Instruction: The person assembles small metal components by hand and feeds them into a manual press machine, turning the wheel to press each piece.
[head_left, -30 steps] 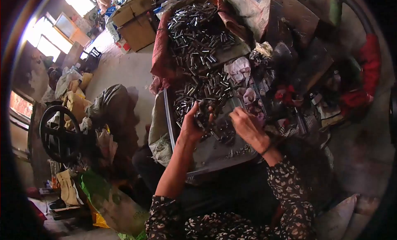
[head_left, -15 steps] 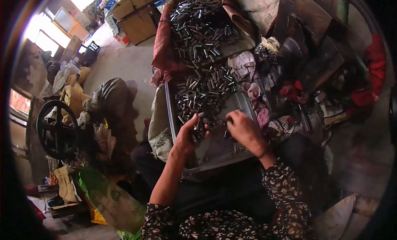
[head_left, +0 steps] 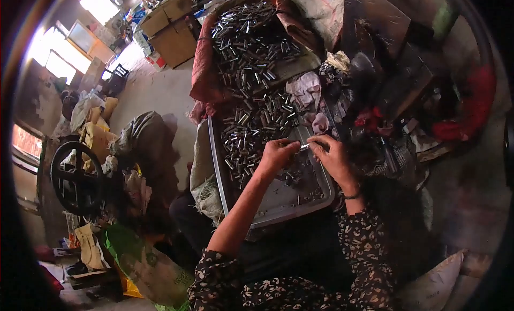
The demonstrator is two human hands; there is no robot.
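Note:
A small shiny metal pin [head_left: 304, 147] spans the gap between my two hands, above the right side of a shallow plastic tray [head_left: 292, 214]. My left hand [head_left: 279, 154] is closed with its fingertips at the pin's left end; whether more pieces sit in its palm is hidden. My right hand [head_left: 331, 157] pinches the pin's right end between thumb and fingers. Many short metal pins [head_left: 251, 123] lie heaped in the tray beyond my left hand, and a few loose pieces [head_left: 308, 196] are near its front right corner.
A red sack [head_left: 202, 70] holds a larger pile of pins [head_left: 257, 38] behind the tray. Rags [head_left: 305, 89] and dark boxes [head_left: 412, 86] crowd the right. To the left are a black handwheel [head_left: 77, 177], a grey bundle [head_left: 142, 134] and a green bag [head_left: 144, 263].
My left hand has moved up and right from the heap, toward my right hand. A bright pin now shows between the fingertips of both hands. The camera view has shifted slightly.

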